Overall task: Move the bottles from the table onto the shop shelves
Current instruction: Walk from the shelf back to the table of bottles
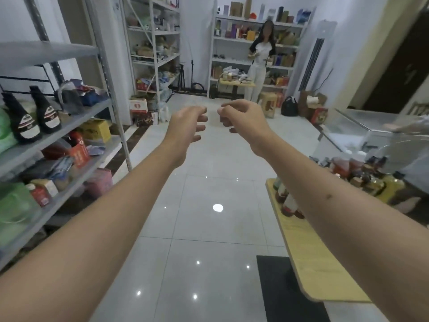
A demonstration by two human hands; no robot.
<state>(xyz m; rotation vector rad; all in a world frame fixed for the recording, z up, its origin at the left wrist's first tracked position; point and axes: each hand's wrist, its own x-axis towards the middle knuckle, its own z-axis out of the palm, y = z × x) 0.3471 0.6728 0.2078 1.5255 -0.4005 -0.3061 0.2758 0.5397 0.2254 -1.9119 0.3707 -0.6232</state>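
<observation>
Both arms reach out over the floor between shelf and counter. The left hand (189, 123) and right hand (241, 116) hang close together at mid-aisle, fingers loosely curled and holding nothing.

The bottles (362, 180) crowd the far end of the counter (308, 256) on the right, some hidden behind the right forearm. Two dark bottles (32, 117) already stand on the shelf (76, 123) at left, near its front edge.

The main risk, as I judge it, is in the cluster: the bottles stand packed tight, so reaching for one could knock its neighbours over or off the near edge onto the hard tile. The forearm, swinging right, could also clip the near ones. At the shelf, free room beside the dark pair looks scant, with bags just right of them, so a new bottle set down carelessly might nudge those two off the lip. A person (261, 59) stands far down the aisle, well apart.
</observation>
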